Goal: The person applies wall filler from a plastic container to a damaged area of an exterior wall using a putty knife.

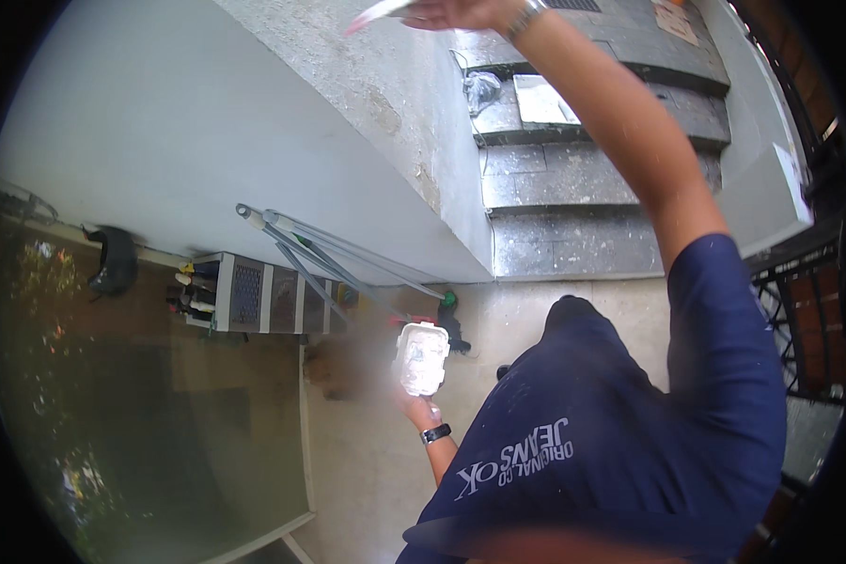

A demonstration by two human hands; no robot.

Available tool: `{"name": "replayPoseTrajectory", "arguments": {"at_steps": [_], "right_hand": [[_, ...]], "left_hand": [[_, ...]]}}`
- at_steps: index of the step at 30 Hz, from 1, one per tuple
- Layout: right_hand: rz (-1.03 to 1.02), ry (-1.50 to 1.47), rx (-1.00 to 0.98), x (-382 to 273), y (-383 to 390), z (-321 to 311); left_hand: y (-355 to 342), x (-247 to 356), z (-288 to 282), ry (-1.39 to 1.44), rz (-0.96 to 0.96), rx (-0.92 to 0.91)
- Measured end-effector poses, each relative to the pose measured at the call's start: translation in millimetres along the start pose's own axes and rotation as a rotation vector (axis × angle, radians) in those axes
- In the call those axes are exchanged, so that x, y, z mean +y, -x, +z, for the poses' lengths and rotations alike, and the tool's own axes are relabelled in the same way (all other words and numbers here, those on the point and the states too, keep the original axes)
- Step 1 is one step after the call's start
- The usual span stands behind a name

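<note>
Low in the middle, my left hand (419, 406) is closed around the lower end of a small white tub (423, 359). Bright white stuff fills the tub, and its rim faces up toward me. My right arm stretches far up to the top edge. There my right hand (461, 13) grips a thin, whitish hand tool (378, 13) with a reddish tip; its exact kind I cannot make out. The tool is close to the rough top of the grey wall (348, 70). Part of the right hand is cut off by the frame's edge.
Grey stone steps (573, 174) rise beyond the wall, with a plastic bag (482, 89) and a white sheet (542, 101) on them. Long grey poles (324, 254) lean by the wall. A shelf rack (254, 293) stands left, near a large glass pane (179, 423).
</note>
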State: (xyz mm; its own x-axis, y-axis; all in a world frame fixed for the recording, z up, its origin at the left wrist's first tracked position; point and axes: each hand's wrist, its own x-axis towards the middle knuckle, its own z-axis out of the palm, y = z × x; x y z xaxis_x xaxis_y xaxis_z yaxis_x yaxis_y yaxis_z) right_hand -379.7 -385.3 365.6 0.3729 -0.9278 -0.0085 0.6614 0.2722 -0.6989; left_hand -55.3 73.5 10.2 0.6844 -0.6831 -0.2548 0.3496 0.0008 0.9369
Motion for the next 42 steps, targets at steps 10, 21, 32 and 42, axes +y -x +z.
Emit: {"name": "replayPoseTrajectory", "arguments": {"at_steps": [10,21,32,42], "right_hand": [[-1.365,0.942,0.036,128.6,51.7,-34.4],[-1.568,1.717,-0.501,159.0,-1.9,-96.4],[-1.308,1.107,-0.355,143.5,43.6,-125.5],[-1.709,1.916,-0.881,142.3,0.1,-124.2]], "left_hand": [[62.1,-51.6,16.6,-0.350,0.257,0.195],[197.1,-89.8,121.6,-0.044,0.084,0.507],[203.2,-88.4,148.8,-0.117,0.189,0.535],[214.3,-96.9,148.6,-0.057,0.179,0.512]]}}
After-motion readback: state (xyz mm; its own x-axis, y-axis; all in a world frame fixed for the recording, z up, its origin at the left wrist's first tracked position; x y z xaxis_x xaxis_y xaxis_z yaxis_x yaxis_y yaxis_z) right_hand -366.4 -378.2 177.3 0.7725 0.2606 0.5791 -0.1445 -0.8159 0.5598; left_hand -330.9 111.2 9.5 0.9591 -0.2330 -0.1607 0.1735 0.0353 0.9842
